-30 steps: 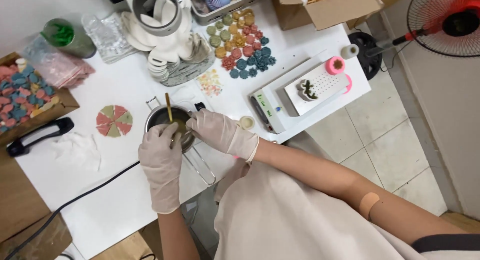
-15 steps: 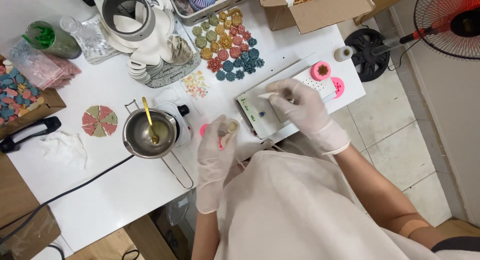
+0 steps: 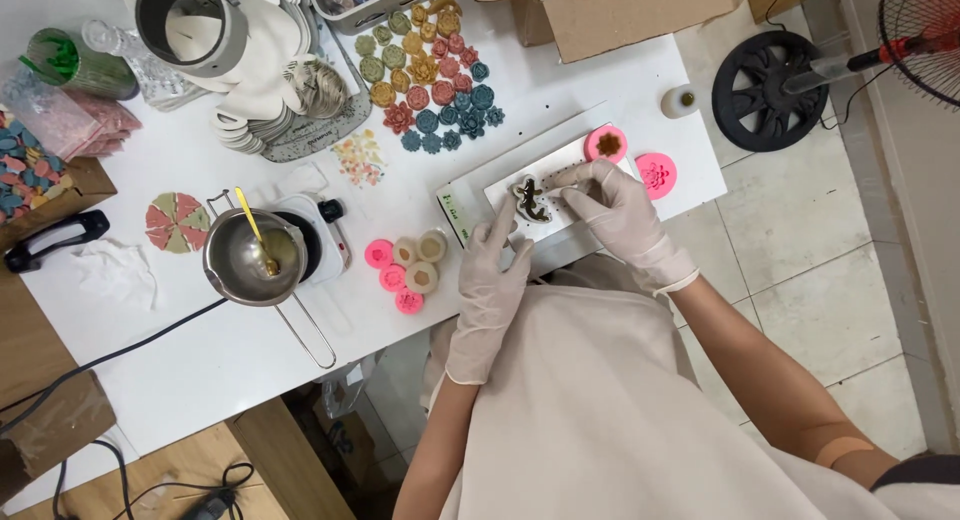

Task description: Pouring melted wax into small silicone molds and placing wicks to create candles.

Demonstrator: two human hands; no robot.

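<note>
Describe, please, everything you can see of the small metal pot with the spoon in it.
The metal pot is a small round saucepan of shiny steel, upright on a white electric hotplate near the front edge of the white table. A thin wire handle runs from it toward the table edge, and a smaller wire loop shows on its far side. A yellow spoon leans inside, its tip in what looks like pale yellowish liquid. Neither gloved hand touches it; the left hand is nearer.
</note>
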